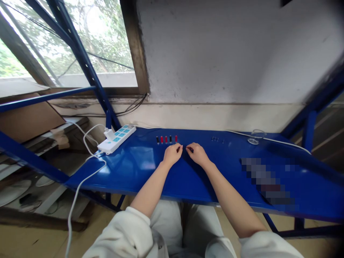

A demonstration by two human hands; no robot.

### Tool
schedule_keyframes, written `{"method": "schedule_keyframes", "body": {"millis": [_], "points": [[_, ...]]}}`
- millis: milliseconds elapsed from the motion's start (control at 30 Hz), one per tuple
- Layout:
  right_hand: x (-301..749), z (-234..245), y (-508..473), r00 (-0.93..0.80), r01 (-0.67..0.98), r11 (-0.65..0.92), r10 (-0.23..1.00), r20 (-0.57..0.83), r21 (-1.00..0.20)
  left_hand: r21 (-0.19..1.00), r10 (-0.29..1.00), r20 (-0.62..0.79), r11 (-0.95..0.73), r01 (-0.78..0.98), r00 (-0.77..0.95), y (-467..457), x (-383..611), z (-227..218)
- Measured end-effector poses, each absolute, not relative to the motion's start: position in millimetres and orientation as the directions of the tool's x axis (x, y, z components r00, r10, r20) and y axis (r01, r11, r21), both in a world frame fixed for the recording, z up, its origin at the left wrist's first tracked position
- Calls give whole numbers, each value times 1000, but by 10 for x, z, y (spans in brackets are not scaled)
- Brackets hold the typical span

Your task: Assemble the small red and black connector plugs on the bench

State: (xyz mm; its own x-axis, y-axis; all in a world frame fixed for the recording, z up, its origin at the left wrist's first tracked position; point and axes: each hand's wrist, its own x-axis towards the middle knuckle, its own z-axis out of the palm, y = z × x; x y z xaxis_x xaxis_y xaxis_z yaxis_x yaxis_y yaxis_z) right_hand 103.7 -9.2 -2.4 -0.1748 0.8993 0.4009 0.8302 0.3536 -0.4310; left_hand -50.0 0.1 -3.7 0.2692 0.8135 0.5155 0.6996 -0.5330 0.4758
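Both my hands rest close together on a glossy blue metal table (139,168). My left hand (172,154) is curled, its fingertips pinching a small red piece. My right hand (197,153) is also curled, pinching a small dark piece that points toward the left hand. Just beyond my hands stands a short row of small red and black upright pieces (166,139). A few tiny dark pieces (215,139) lie farther right on the table.
A white power strip (116,138) with blue sockets lies at the table's back left, its white cable (80,186) trailing off the edge. A clear ring-shaped item (256,137) and a thin white wire sit at the back right. Blue rack beams (80,53) cross the window.
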Motion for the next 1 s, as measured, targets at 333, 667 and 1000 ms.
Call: {"method": "schedule_keyframes", "body": {"millis": [333,667,1000], "points": [[1021,3,-111,-172,845,341,903,395,-412,527,877,477,-340,779,61,47,-526,-75],[989,17,-125,-202,834,373,891,406,-406,408,905,403,-314,857,140,160,-438,-63],[965,10,-129,-172,835,353,896,409,-423,622,896,441,-343,704,47,222,-446,-59]]}}
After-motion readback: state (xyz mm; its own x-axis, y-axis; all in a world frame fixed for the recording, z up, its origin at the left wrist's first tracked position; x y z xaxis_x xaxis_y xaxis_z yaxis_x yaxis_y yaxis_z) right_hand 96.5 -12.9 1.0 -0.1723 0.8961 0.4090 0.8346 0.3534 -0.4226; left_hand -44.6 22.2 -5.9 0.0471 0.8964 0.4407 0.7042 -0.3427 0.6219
